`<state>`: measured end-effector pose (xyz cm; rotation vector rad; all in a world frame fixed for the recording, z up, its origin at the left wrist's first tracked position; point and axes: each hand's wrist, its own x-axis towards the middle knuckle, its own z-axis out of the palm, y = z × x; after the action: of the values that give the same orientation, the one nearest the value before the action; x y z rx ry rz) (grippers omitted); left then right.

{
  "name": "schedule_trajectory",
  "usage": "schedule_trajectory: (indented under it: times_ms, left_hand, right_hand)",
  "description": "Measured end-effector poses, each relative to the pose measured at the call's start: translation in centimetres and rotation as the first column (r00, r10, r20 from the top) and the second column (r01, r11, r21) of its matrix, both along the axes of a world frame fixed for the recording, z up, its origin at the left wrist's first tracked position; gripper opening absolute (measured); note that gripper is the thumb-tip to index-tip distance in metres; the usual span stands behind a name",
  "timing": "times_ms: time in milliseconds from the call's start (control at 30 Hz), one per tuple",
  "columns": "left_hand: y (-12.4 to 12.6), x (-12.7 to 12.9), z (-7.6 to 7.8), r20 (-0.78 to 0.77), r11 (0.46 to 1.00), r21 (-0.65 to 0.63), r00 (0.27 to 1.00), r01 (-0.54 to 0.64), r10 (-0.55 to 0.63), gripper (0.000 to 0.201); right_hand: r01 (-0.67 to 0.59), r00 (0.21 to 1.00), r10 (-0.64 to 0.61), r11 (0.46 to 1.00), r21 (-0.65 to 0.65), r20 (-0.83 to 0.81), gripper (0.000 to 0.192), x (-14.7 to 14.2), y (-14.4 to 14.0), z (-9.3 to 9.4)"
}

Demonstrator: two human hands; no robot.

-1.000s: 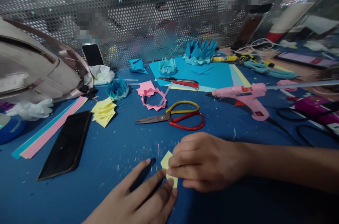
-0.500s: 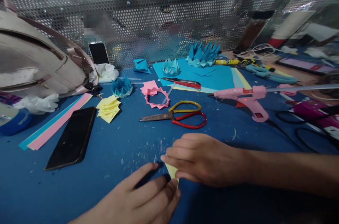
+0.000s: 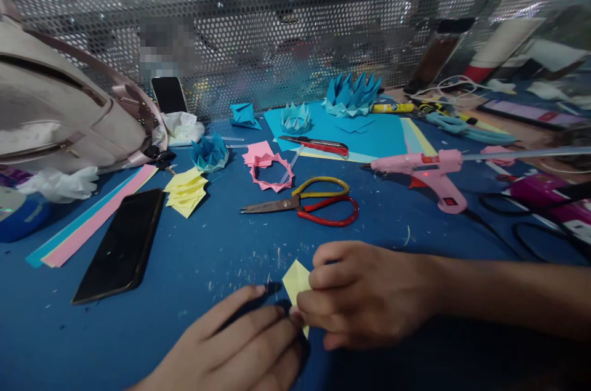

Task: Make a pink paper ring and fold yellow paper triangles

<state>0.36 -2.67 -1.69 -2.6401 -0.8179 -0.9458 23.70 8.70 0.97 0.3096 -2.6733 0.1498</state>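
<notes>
A small folded yellow paper piece (image 3: 295, 279) lies on the blue table (image 3: 217, 255) near the front edge. My right hand (image 3: 364, 292) pinches its right side with curled fingers. Flat on the table just left of it rests my left hand (image 3: 240, 348), whose fingertips press the paper's lower edge. Beyond the hands lie scissors (image 3: 309, 204) with yellow and red handles. A stack of folded yellow pieces (image 3: 186, 191) sits further left.
A black phone (image 3: 122, 246) lies at the left beside pink and blue paper strips (image 3: 87, 221). A pink glue gun (image 3: 427, 170) with its cord is at the right. Blue and pink folded paper crowns, a box cutter (image 3: 318, 145) and a beige bag (image 3: 60, 120) stand before the perforated metal wall.
My right hand has drawn back slightly toward me and turned the yellow piece, so more of its upper corner shows. My left hand stays pressed beside it.
</notes>
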Motion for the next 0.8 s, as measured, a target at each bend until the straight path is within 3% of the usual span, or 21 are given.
schedule_trajectory:
  times_ms: [67, 167, 367, 433, 567, 633, 800]
  left_hand:
    - [0.2, -0.3, -0.3, -0.006, 0.997, -0.053, 0.999, -0.05, 0.049, 0.036]
    - [0.3, -0.8, -0.6, -0.135, 0.987, -0.144, 0.99, -0.07, 0.051, 0.039]
    - [0.4, -0.9, -0.9, -0.174, 0.986, -0.158, 0.985, -0.051, 0.023, 0.057]
    - [0.5, -0.9, -0.7, -0.16, 0.984, -0.171, 0.987, -0.053, 0.025, 0.058]
    - [0.9, -0.7, 0.4, -0.164, 0.957, -0.287, 0.986, -0.035, -0.013, 0.048]
    - [1.2, -0.3, 1.0, -0.075, 0.918, -0.395, 0.997, -0.026, -0.004, 0.034]
    - [1.8, 1.0, 2.0, 0.136, 0.74, -0.672, 0.982, -0.005, 0.131, 0.005]
  right_hand:
    - [-0.033, 0.999, 0.033, 0.999, -0.027, -0.004, 0.024, 0.0, 0.1, 0.0]
    - [-0.075, 0.997, 0.074, 0.995, -0.064, -0.005, 0.024, 0.0, 0.3, -0.1]
    - [-0.119, 0.993, 0.115, 0.986, -0.113, -0.04, 0.024, 0.1, 0.4, -0.3]
    - [-0.079, 0.996, 0.07, 0.985, -0.151, -0.062, 0.026, 0.1, 0.5, -0.3]
    - [0.159, 0.986, -0.166, 0.965, -0.211, -0.016, 0.028, 0.3, 0.9, -0.5]
    - [0.205, 0.978, -0.206, 0.94, -0.273, 0.028, 0.028, 0.2, 1.1, -0.6]
    - [0.111, 0.992, -0.08, 0.918, -0.38, 0.098, 0.025, 0.1, 1.5, -0.6]
